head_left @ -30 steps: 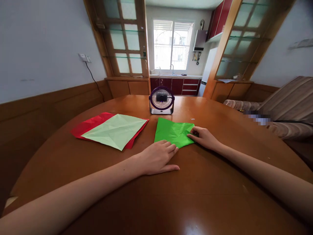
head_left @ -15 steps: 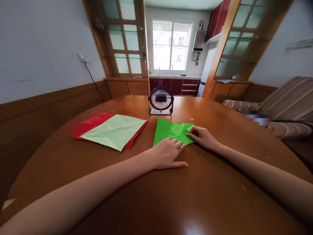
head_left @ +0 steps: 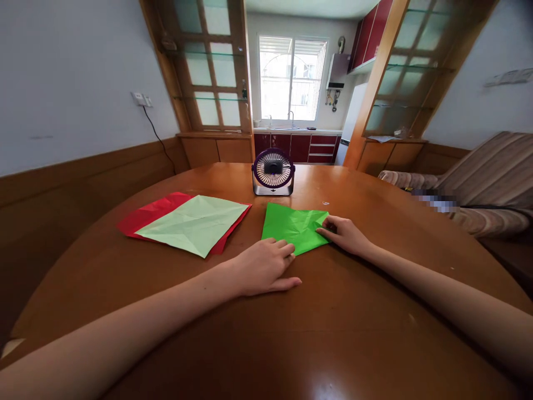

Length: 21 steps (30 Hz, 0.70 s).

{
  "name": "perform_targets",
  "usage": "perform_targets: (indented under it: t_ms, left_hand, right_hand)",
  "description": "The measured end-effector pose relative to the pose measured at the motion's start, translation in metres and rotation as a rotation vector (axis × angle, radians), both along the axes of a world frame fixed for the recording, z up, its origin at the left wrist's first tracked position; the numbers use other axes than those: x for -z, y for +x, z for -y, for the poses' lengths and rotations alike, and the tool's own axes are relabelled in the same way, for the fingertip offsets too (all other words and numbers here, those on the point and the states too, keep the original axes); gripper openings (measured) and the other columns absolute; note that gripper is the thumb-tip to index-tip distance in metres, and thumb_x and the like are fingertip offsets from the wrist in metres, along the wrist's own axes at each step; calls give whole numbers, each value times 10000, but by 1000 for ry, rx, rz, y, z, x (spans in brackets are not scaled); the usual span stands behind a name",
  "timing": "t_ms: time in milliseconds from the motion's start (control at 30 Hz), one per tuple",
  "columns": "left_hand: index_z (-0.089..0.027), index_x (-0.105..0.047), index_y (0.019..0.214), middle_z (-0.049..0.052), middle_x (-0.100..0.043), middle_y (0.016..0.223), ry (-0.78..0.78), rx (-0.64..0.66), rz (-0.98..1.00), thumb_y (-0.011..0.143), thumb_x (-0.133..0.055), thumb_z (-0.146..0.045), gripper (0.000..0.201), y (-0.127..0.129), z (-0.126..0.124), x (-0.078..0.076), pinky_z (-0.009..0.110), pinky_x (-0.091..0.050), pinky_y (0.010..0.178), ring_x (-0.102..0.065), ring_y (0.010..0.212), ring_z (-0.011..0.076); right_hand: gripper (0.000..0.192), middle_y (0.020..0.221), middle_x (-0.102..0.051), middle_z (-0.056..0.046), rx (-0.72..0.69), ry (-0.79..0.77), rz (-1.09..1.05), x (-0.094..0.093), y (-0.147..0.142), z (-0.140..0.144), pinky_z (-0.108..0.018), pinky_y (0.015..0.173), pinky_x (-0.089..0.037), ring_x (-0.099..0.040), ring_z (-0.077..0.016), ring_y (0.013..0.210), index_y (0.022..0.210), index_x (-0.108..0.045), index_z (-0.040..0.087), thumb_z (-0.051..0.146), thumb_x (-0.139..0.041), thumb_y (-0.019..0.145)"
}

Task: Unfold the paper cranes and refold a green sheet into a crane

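A bright green sheet of paper [head_left: 291, 222] with crease lines lies on the wooden table. At its right corner, my right hand [head_left: 343, 232] pinches the paper between thumb and fingers. My left hand [head_left: 266, 266] rests palm down over the near left edge of the sheet. Its fingertips touch the paper, its thumb stretches out to the right over bare wood, and it grips nothing. Part of the sheet's near edge is hidden under the left hand. To the left lies a creased pale green sheet [head_left: 194, 225] on top of red paper [head_left: 156, 214].
A small purple desk fan [head_left: 273, 172] stands behind the green sheet on the round wooden table [head_left: 266, 339]. A striped armchair [head_left: 491, 178] is at the right. Farther back are glass-shelved cabinets [head_left: 208, 72] and a kitchen with a window [head_left: 292, 78].
My left hand has slid left and slightly nearer along the near edge of the green paper, uncovering more of it. My right hand keeps its pinch at the right corner.
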<state>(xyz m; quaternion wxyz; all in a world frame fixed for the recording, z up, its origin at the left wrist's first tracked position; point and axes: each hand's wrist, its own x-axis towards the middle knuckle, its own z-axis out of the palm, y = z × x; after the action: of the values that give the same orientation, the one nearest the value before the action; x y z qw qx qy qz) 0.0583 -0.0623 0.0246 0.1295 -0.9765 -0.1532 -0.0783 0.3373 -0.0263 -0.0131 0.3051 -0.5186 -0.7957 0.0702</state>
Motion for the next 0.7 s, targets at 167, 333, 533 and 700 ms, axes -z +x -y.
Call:
perform_targets:
  t_ms: [167, 333, 533, 700]
  left_hand:
    - [-150, -689, 1049, 81, -604, 910, -156, -38, 30, 978, -413, -430, 400, -23, 3, -5, 327, -455, 786, -588, 831, 203]
    - [-181, -698, 1068, 80, -613, 931, -210, -63, 47, 985, -408, -394, 369, -44, 4, -6, 334, -456, 811, -590, 871, 210]
    - [-169, -689, 1064, 91, -644, 1003, -239, -50, 50, 991, -392, -346, 353, -62, 6, -5, 338, -461, 828, -601, 920, 219]
    - [-174, -700, 1028, 84, -654, 1070, -328, -39, 60, 994, -384, -317, 348, -72, 3, -5, 302, -465, 855, -616, 951, 199]
  right_hand:
    - [287, 743, -596, -31, 10, 7, 15, -1, 0, 1, -279, 610, -389, -514, -160, 658, 755, -531, 191, 442, -531, 894]
    - [308, 738, -599, -32, 14, 2, 25, -3, -2, 3, -277, 606, -387, -513, -156, 649, 745, -537, 189, 455, -522, 899]
    - [308, 725, -583, -23, 10, -7, 18, -2, -2, 2, -275, 605, -373, -505, -154, 645, 735, -520, 192, 454, -535, 898]
    - [304, 721, -573, -19, 4, -13, 10, 0, -1, 1, -275, 607, -370, -500, -155, 648, 737, -515, 194, 450, -535, 899]
